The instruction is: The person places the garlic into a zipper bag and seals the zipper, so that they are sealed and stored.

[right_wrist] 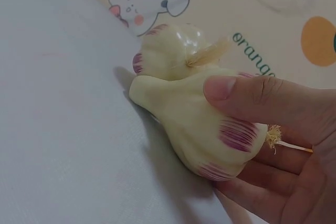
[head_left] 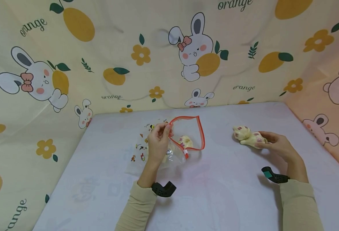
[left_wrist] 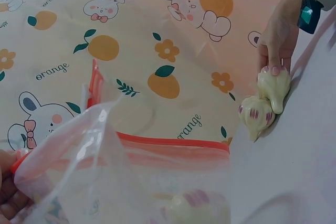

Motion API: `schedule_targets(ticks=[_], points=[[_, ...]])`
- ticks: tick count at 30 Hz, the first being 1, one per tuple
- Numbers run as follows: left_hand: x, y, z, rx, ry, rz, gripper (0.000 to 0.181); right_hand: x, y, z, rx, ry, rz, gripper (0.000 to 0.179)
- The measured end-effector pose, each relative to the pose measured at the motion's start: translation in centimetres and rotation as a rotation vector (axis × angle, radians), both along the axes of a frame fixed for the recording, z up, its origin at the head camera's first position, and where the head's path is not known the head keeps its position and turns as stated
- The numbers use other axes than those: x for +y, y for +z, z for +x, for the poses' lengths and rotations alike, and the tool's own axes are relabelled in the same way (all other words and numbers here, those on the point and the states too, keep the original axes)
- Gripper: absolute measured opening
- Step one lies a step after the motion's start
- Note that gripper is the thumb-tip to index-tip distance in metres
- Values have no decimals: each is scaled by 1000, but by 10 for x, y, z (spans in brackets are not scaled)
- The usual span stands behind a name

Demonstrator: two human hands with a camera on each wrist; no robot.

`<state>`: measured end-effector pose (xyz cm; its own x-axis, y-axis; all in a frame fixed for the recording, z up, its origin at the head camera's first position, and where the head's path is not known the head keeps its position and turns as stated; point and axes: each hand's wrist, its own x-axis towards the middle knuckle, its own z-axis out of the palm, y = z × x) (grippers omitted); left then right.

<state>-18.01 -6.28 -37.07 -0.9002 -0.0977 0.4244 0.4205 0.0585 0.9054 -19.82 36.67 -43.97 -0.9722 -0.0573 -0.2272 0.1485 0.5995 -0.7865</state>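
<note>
My right hand (head_left: 280, 146) is gripping a smooth, cream-coloured garlic bulb with purple-streaked patches (right_wrist: 210, 124) by its fat root end: the thumb is lying over one side, the fingers are curling round the other, and the narrow neck is pointing away from my palm. I am holding it over the right part of the pale tabletop (head_left: 221, 192); whether it is touching down I cannot tell. A second cream garlic bulb with purple stripes (head_left: 241, 132) is lying against its neck end, and I cannot tell whether the two are joined.

I am judging the gripped bulb to be light and firm, its glossy skin a little slippery, so the broad belly is offering the surest hold. The straw-coloured root tuft (right_wrist: 273, 137) is looking brittle.

My left hand (head_left: 158, 139) is pinching the red zip edge (head_left: 201, 131) of a clear, cartoon-printed plastic bag (head_left: 141, 154). Its mouth is gaping, and another cream, purple-marked garlic bulb (head_left: 185, 141) is showing inside. I am expecting the film to be thin, slick and floppy, so the stiffer edge is giving the better hold, with a gentle pinch.
</note>
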Motion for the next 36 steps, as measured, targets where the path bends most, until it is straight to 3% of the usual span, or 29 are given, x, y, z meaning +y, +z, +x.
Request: schedule_targets(ticks=[19, 36], points=[[1, 0, 1, -10, -5, 3, 23, 3, 8, 7, 43, 8, -6, 76], [2, -2, 1, -10, -9, -12, 23, 3, 16, 9, 170, 13, 19, 65]])
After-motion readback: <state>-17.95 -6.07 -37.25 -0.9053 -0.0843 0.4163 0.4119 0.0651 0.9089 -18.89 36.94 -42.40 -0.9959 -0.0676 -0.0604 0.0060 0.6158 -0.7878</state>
